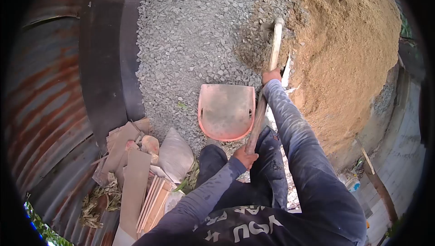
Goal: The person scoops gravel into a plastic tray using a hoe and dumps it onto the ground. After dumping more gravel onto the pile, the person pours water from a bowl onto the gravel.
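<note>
A long wooden handle (275,46) slants from the gravel's edge down toward my legs. My left hand (246,157) is closed round its lower end, and my right hand (271,76) grips it farther up. The tool's head (279,21) rests at the border of grey gravel (190,33) and brown sand (349,65); its blade is mostly hidden. Left of the handle, a pinkish-red scoop-shaped pan (226,112) lies on the gravel in front of my knees, with a dusty, empty-looking surface.
At the lower left are a pale sack (175,155), cardboard pieces (135,187), tiles or boards (154,198) and dried leaves (100,203). Rusty corrugated metal (50,101) runs along the left. A wooden plank (380,191) lies at the lower right.
</note>
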